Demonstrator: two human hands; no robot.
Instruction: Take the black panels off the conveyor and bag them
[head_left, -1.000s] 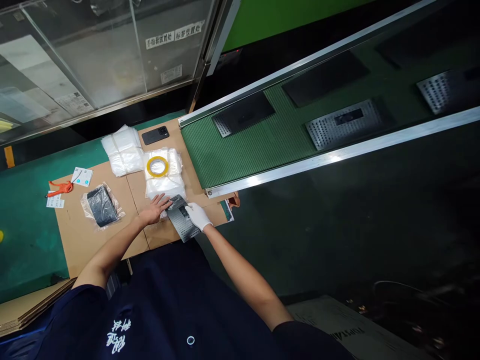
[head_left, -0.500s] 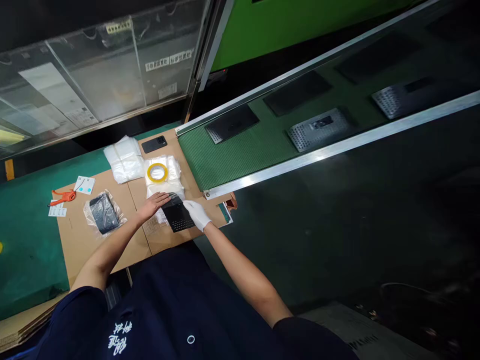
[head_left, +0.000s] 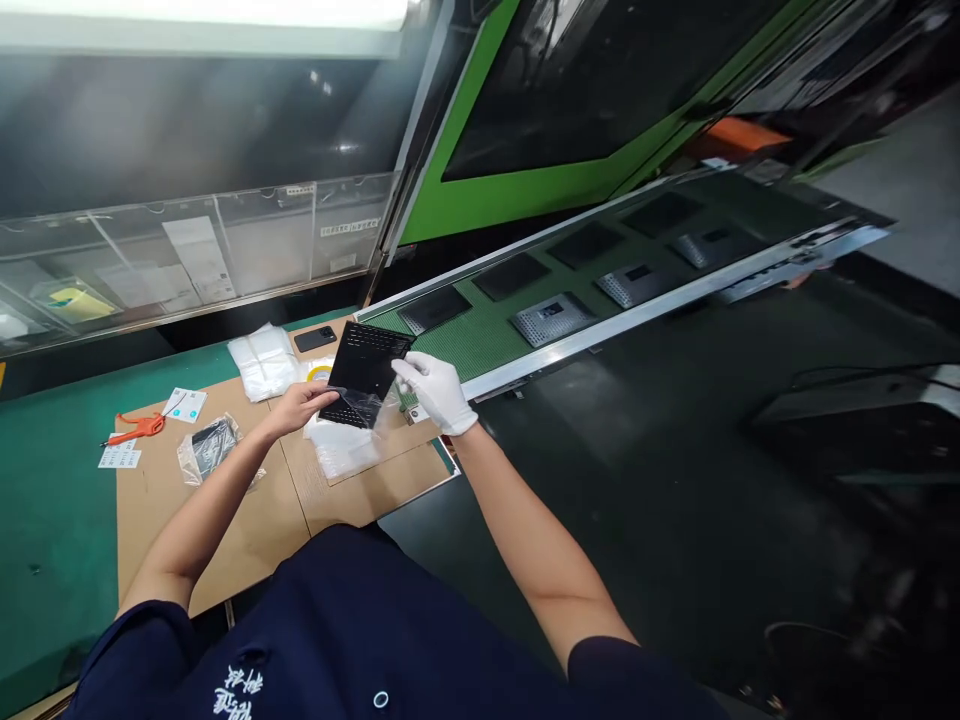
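A black slotted panel (head_left: 367,365) is raised over the bench, tilted, with clear plastic film round its lower end. My bare left hand (head_left: 301,407) pinches the panel's lower left edge and the film. My right hand (head_left: 435,388), in a white glove, is closed at the panel's right edge, with film hanging beneath its fingers; the fingertips' exact hold is hard to make out. Below the panel lies a stack of clear bags (head_left: 349,458), and a yellow tape roll (head_left: 319,373) shows partly behind it.
A green conveyor (head_left: 487,350) carries several dark panels at the right. On the cardboard-covered bench (head_left: 262,530) are a bagged dark part (head_left: 214,445), folded bags (head_left: 264,362), a black phone (head_left: 315,339), an orange tool (head_left: 139,428) and label sheets (head_left: 185,404).
The panel has been lifted off the bag stack and tilted up. My right hand has risen and moved right. The head view has shifted, showing more of the conveyor.
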